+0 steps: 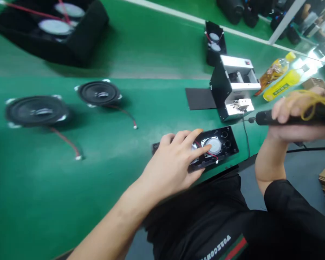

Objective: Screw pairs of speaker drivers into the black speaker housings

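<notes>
Stretching across the scene, the green worktop [111, 173] was smooth and slightly shiny, so a light part could slide there if something pushed it. At the far left stood the open black box [83, 39], its walls matt and soft-looking. Far on the right was the boxy machine [234, 86], with flat black and white sides. At the near edge, right of the middle, lay the rectangular black panel [224, 153]; the grip of the left hand [178, 155] was open, spread over it. Uneven pressure, I judged, could make the panel turn or tip. Two oval speakers [39, 111] with dark, ringed cones lay on the left. The grip of the right hand [292, 133] was closed around the dark cylindrical tool [264, 118], held at the right; its slipping could scratch the pale round speaker [213, 145] on the panel. Smallest was the white plug [217, 161]; its thin wires could become pinched under the hand.
</notes>
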A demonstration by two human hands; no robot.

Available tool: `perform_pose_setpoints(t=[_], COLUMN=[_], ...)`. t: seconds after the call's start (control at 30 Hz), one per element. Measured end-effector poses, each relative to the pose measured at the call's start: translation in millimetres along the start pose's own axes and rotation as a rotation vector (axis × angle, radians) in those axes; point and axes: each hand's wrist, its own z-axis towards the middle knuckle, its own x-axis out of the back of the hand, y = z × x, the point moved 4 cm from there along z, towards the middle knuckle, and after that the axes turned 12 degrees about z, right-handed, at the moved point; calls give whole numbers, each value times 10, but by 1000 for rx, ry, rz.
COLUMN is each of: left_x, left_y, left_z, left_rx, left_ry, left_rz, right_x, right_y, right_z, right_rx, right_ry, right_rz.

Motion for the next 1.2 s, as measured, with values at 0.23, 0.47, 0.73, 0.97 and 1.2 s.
perform_pose_setpoints(t=[0.23,0.47,0.73,0.97,1.2], left_x=[-41,-45,-81,-9,-120], left_y=[-33,-66,-93,-127,-286], left_z=[-44,-66,-72,-233,-583], left_rx=[-53,-73,-70,-51,43], left_ry=[109,97,78,124,154], left_rz=[23,49,30,-2,-60], right_x=[-251,-104,-101,-125,-252], right_y=[322,701,776,680,328], right_z=[482,512,466,394,196], right_rx=[389,228,254,240,278], right_ry=[268,225,332,346,243], right_rz=[208,-77,27,65,164])
